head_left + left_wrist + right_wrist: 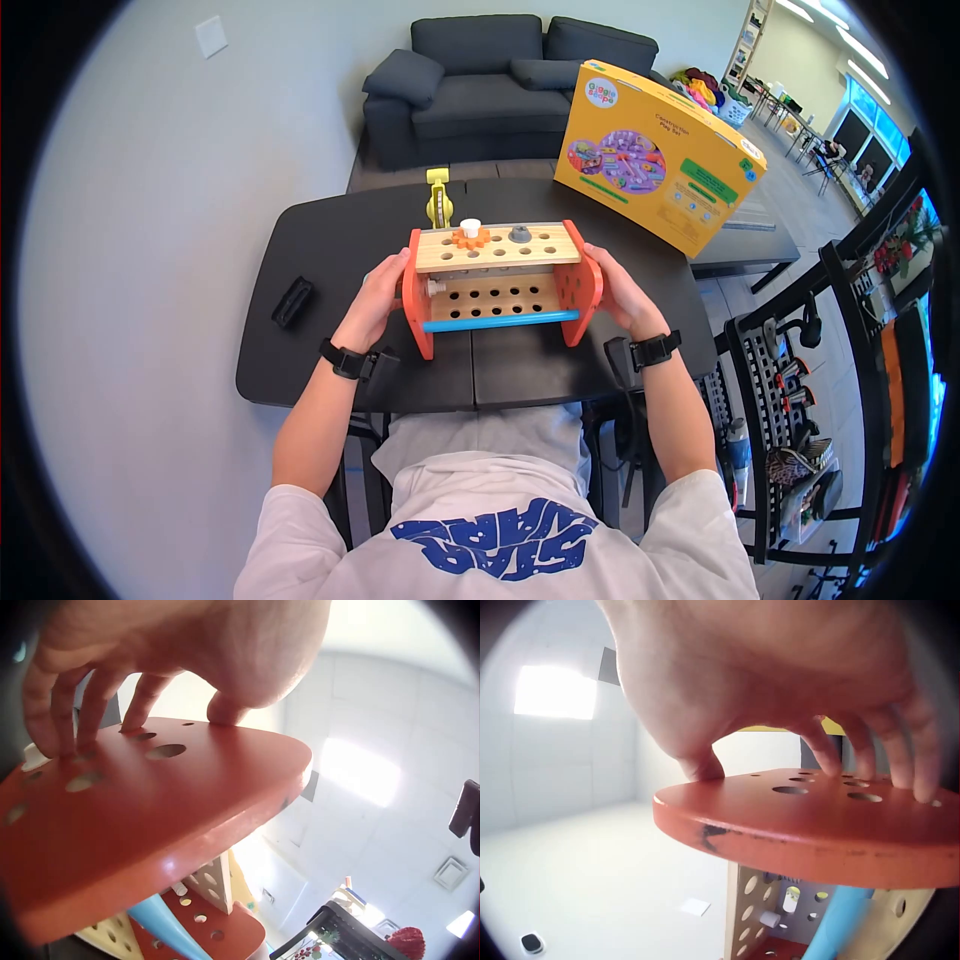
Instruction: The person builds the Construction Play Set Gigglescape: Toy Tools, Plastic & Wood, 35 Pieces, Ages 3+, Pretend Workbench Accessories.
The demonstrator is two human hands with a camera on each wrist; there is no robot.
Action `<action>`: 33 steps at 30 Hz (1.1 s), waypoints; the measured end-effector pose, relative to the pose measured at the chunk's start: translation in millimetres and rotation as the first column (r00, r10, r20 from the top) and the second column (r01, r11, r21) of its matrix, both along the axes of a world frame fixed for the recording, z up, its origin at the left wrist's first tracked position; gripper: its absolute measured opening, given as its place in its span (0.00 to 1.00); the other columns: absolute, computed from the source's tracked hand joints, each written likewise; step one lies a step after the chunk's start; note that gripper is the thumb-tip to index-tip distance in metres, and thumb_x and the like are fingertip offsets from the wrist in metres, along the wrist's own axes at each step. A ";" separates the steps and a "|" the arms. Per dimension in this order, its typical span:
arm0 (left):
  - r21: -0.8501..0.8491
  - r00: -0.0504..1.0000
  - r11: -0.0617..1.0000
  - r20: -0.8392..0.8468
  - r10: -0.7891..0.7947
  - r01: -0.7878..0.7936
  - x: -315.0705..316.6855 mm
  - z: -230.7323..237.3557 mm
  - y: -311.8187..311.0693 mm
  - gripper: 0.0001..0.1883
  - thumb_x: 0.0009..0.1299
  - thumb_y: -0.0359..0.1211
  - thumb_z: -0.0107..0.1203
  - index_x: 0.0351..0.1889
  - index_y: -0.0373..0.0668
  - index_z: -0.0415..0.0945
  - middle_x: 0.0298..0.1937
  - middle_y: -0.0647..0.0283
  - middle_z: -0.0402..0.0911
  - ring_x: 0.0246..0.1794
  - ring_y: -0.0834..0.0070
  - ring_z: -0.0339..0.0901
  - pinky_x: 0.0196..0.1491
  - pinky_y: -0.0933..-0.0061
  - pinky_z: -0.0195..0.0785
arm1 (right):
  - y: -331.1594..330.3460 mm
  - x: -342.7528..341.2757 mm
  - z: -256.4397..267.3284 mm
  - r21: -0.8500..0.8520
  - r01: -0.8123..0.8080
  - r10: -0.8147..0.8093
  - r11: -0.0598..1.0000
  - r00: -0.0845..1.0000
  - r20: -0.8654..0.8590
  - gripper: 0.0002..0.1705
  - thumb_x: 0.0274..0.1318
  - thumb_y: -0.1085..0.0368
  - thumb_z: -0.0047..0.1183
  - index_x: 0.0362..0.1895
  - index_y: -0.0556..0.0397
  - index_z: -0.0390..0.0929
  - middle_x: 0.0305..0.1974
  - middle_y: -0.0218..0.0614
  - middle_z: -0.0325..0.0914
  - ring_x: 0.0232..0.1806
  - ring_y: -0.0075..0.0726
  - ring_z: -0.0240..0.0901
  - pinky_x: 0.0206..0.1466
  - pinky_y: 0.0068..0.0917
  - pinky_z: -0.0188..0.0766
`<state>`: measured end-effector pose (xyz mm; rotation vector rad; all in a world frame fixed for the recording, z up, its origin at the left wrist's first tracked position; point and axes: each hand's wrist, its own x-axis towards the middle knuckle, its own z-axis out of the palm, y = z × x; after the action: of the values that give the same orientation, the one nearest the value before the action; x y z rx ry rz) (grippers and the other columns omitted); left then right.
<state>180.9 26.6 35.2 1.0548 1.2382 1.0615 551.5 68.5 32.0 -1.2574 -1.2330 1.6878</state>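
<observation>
A wooden toy workbench (490, 262) with red side panels and a blue rod (500, 321) stands between my two hands on the black table. My left hand (377, 300) presses its fingertips and thumb against the outer face of the left panel (202, 780). On the opposite side, my right hand (622, 293) does the same to the right panel (810, 814), fingers spread over its holes. An orange gear (471, 239) under a white peg head (471, 227) sits on the top board, beside a grey piece (520, 234). A white bolt (436, 287) sticks inward from the left panel.
Behind the workbench stands a yellow-green toy piece (438, 200). A yellow construction play set box (655, 155) is upright at the back right. One small black object (292, 302) lies on the table (330, 235) at left. Shelving (790, 400) flanks the right side.
</observation>
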 end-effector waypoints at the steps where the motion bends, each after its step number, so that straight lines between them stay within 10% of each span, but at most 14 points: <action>1: -0.001 1.000 1.000 0.017 0.008 -0.008 0.5 0.4 -0.3 0.23 0.82 0.52 0.45 0.60 0.47 0.77 0.55 0.69 0.81 0.57 0.81 0.75 0.58 0.71 0.68 | -0.7 -0.6 -1.5 0.024 0.012 -0.011 1.000 0.998 -0.066 0.39 0.68 0.33 0.46 0.70 0.47 0.69 0.65 0.43 0.72 0.59 0.42 0.74 0.58 0.44 0.73; 11: 0.217 0.994 0.975 0.086 -0.072 0.052 -7.4 -0.9 -0.4 0.23 0.81 0.45 0.51 0.65 0.38 0.72 0.60 0.62 0.79 0.62 0.75 0.74 0.63 0.69 0.66 | -1.4 3.2 0.6 0.212 0.083 -0.030 0.974 0.970 -0.242 0.35 0.65 0.49 0.56 0.71 0.49 0.63 0.60 0.38 0.71 0.61 0.39 0.70 0.64 0.36 0.68; 20: 0.422 0.987 0.894 -0.019 -0.157 0.151 -18.7 7.0 -3.5 0.31 0.73 0.37 0.63 0.70 0.33 0.66 0.64 0.57 0.75 0.66 0.71 0.71 0.71 0.67 0.61 | -5.1 15.1 7.6 0.431 -0.038 0.168 0.901 0.949 -0.268 0.69 0.37 0.69 0.76 0.82 0.43 0.46 0.70 0.39 0.60 0.74 0.47 0.58 0.77 0.46 0.56; 25: 0.419 0.959 0.862 -0.145 -0.245 0.284 -29.5 0.3 -2.0 0.33 0.63 0.29 0.71 0.67 0.37 0.71 0.66 0.60 0.75 0.67 0.70 0.71 0.72 0.61 0.61 | -4.2 17.6 -3.7 0.493 -0.082 0.190 0.866 0.967 -0.172 0.87 0.21 0.74 0.82 0.84 0.38 0.33 0.77 0.34 0.46 0.80 0.46 0.49 0.80 0.48 0.51; 33: 0.397 0.939 0.869 -0.286 -0.189 0.295 -26.3 -9.9 2.5 0.24 0.55 0.22 0.72 0.51 0.41 0.80 0.76 0.57 0.68 0.69 0.65 0.71 0.68 0.58 0.66 | -2.2 13.8 -9.8 0.609 -0.236 0.138 0.757 0.969 0.204 0.87 0.19 0.75 0.81 0.84 0.38 0.35 0.79 0.35 0.39 0.82 0.46 0.42 0.83 0.47 0.47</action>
<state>154.6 29.0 25.4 1.6826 1.0341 1.0578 565.2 66.3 22.2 -0.8607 -1.8716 1.1413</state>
